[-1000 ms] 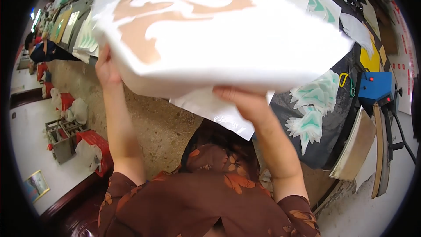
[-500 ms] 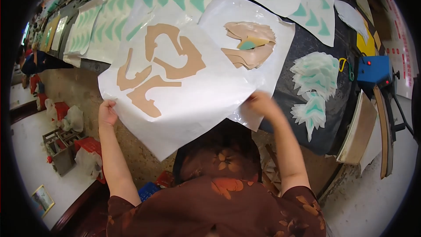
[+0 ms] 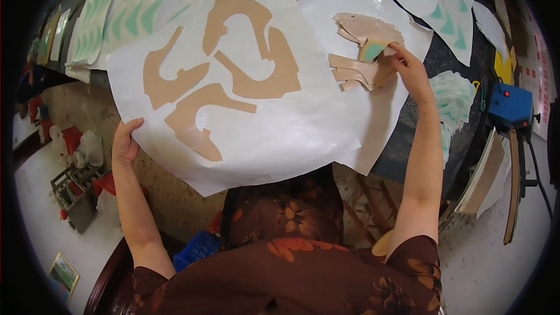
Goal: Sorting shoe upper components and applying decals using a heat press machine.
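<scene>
My left hand (image 3: 126,142) grips the left edge of a white glossy sheet (image 3: 280,140), thumb on top. Several tan curved cut-out pieces (image 3: 265,73) lie spread on this sheet. To the right, my right hand (image 3: 413,73) reaches over a fanned stack of pale tan cut pieces (image 3: 373,26). Its thumb and fingers close on a small yellow-and-green pad (image 3: 374,51), which rests on the stack. Part of the stack is hidden under my right hand. The sheet's near edge hangs past the table edge above my lap.
White sheets with green arrow-like shapes (image 3: 134,17) cover the table's far side. Right of my forearm lies a pile of white-and-green pieces (image 3: 452,102) on the dark tabletop (image 3: 402,160). A blue box-like device (image 3: 509,104) stands at the right edge. A blue basket (image 3: 198,249) sits low at left.
My right hand has let go of the sheet's near right edge and moved up and right to the yellow-and-green pad. The sheet lies flatter. My left hand still holds its edge.
</scene>
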